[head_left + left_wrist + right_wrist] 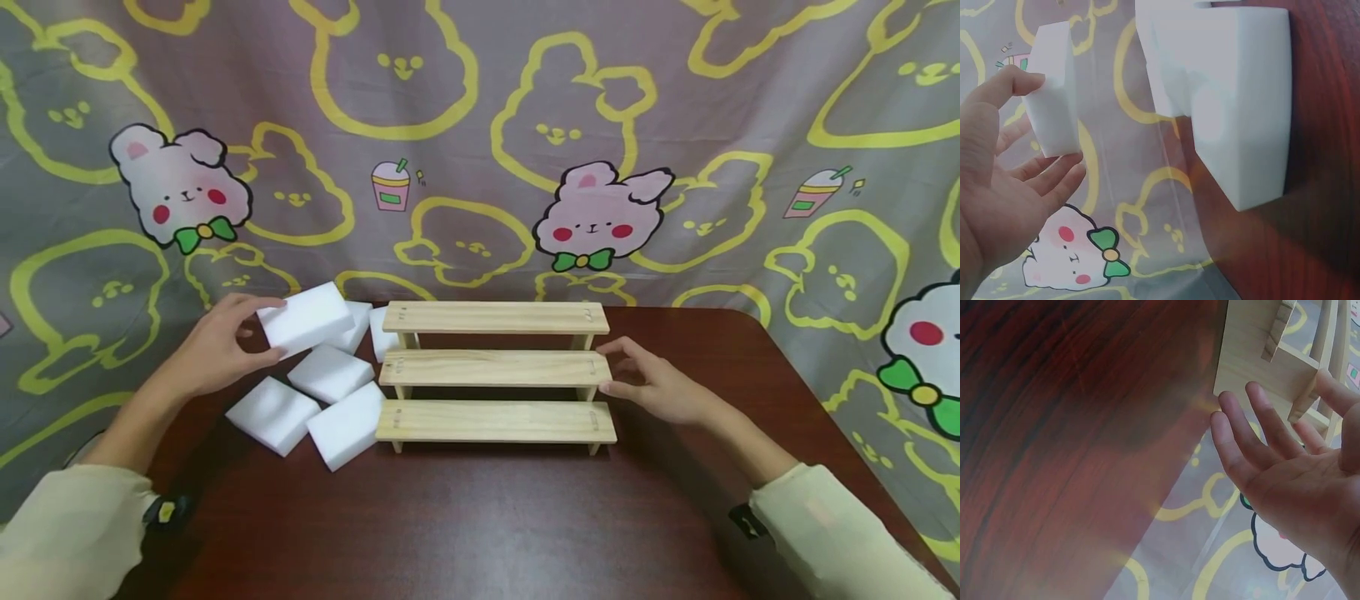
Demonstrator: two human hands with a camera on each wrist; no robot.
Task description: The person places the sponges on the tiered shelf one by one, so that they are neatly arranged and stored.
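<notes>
In the head view my left hand (217, 342) pinches a white sponge block (306, 318) between thumb and fingertips, raised at the back left. The left wrist view shows that sponge block (1054, 90) edge-on, thumb on one side and fingers below. More white sponge blocks (330, 375) lie loosely heaped beneath and beside it. To their right stands a three-tier wooden step shelf (495, 421). My right hand (660, 387) grips the right end of its middle board, thumb at the front corner and index finger at the back. Its other fingers (1235, 447) spread away from the wood.
The shelf and sponges stand on a dark reddish-brown wooden table (495, 517). Behind and around it hangs a grey curtain (465, 167) printed with yellow outlines and white rabbits. One sponge block (386, 333) stands partly behind the shelf's left end.
</notes>
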